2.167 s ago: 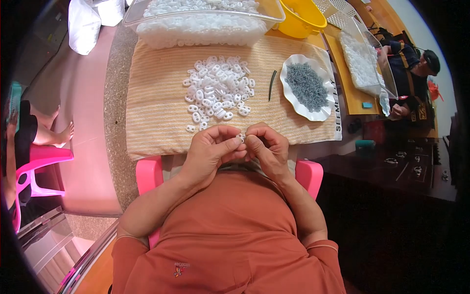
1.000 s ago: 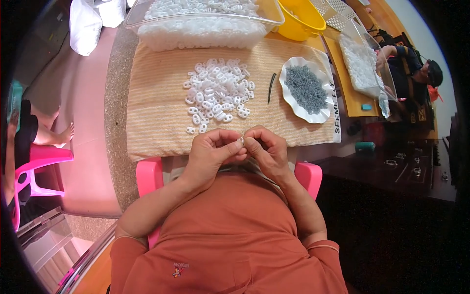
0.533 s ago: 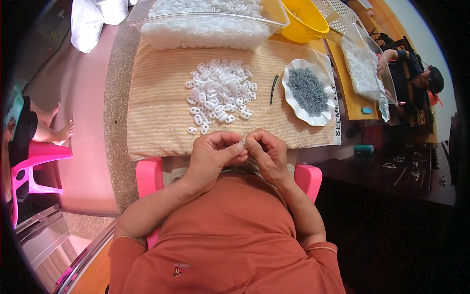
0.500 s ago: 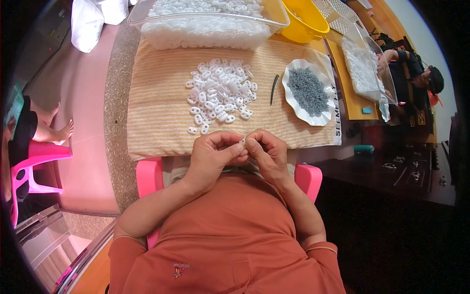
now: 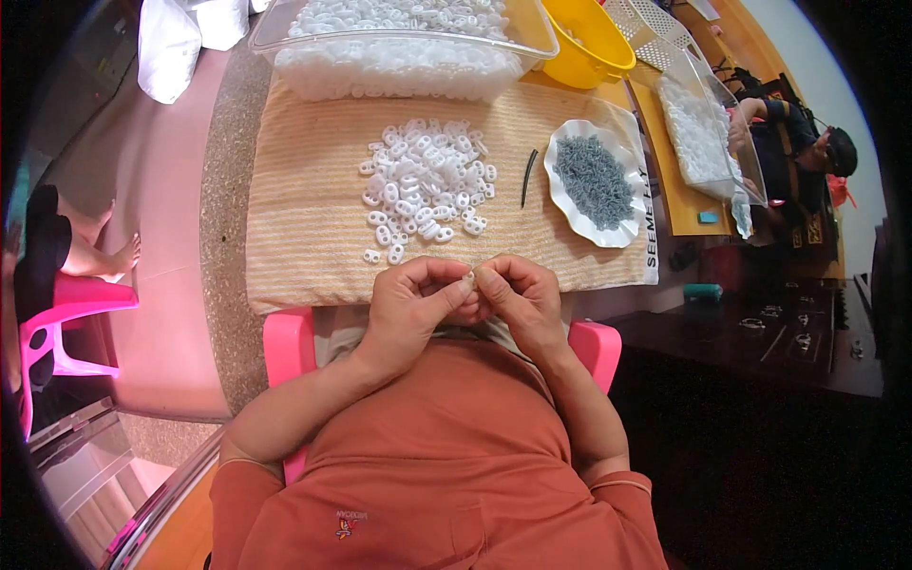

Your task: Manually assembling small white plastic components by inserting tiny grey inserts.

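Note:
At the near edge of the towel-covered table, my left hand [image 5: 416, 296] and my right hand [image 5: 521, 294] meet fingertip to fingertip. Both pinch a small whitish piece [image 5: 470, 275], mostly hidden by the fingers, so its exact kind cannot be made out. Just beyond my hands lies a loose pile of white oval plastic pieces [image 5: 426, 180], each with two holes. To its right, a white wavy-rimmed dish [image 5: 562, 201] holds many small grey plastic pieces [image 5: 597, 180]. A thin dark stick-like thing [image 5: 529, 179] rests on the towel between pile and dish.
A clear tub [image 5: 399, 43] full of white pieces stands at the table's far side, beside a yellow basin [image 5: 594, 47]. Farther right, a person [image 5: 807, 147] sits by another clear tub [image 5: 698, 123]. At left are a pink stool [image 5: 76, 323] and someone's bare feet [image 5: 128, 255].
The view has shifted very slightly. My hands keep the same pinch on the small piece, with hardly any finger movement.

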Demonstrator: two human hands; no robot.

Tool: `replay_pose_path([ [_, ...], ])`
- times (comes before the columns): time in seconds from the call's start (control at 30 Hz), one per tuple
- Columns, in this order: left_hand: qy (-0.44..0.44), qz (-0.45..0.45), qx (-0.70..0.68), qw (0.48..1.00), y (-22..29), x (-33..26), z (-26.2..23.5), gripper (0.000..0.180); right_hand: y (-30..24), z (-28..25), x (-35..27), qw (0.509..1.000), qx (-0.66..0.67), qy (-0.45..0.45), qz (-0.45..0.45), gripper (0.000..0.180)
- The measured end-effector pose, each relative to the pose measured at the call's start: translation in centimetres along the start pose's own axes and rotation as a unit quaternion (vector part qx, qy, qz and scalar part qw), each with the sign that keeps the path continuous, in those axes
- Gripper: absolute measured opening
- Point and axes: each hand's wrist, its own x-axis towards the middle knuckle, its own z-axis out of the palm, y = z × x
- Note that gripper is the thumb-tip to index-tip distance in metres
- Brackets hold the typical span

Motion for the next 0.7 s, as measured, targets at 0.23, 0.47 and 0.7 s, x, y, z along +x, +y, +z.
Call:
replay_pose_path([
  [0.23, 0.026, -0.014, -0.022, 0.999, 0.0, 0.2, -0.3, 0.019, -0.6, -2.3, 1.9, 0.938, -0.289, 0.070, -0.181, 0.014],
  [0.47, 0.034, -0.022, -0.027, 0.999, -0.1, 0.3, -0.4, 0.018, -0.9, -2.1, 4.1, 0.763, -0.579, 0.055, -0.282, 0.023],
  [0.7, 0.030, -0.020, -0.032, 0.999, 0.1, 0.2, -0.3, 0.017, -1.5, -2.5, 3.8, 0.805, -0.537, 0.023, -0.252, 0.021],
])
